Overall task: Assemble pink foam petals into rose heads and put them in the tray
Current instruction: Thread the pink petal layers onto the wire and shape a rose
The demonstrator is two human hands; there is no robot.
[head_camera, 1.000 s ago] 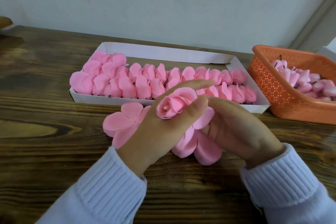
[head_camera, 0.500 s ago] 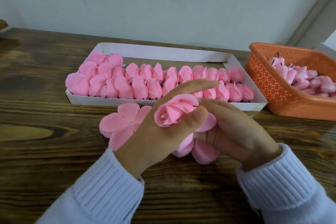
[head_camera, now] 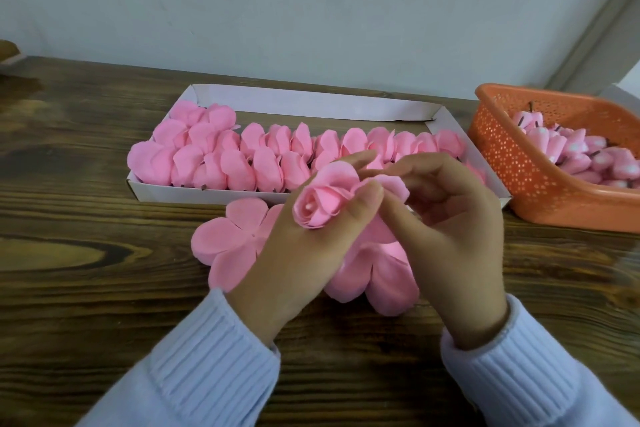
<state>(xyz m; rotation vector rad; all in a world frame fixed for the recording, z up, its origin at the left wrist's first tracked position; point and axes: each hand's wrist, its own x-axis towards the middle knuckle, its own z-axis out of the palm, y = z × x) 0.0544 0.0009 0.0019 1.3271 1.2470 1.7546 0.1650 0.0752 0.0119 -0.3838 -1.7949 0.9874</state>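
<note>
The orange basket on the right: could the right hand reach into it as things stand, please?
Probably yes. The orange basket stands right of the right hand, its top open and uncovered. The hand would first have to release the rose head that it pinches along with the left hand.

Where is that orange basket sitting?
In the head view, the basket sits at the right edge on the table, just right of the tray and beyond the right hand.
</note>
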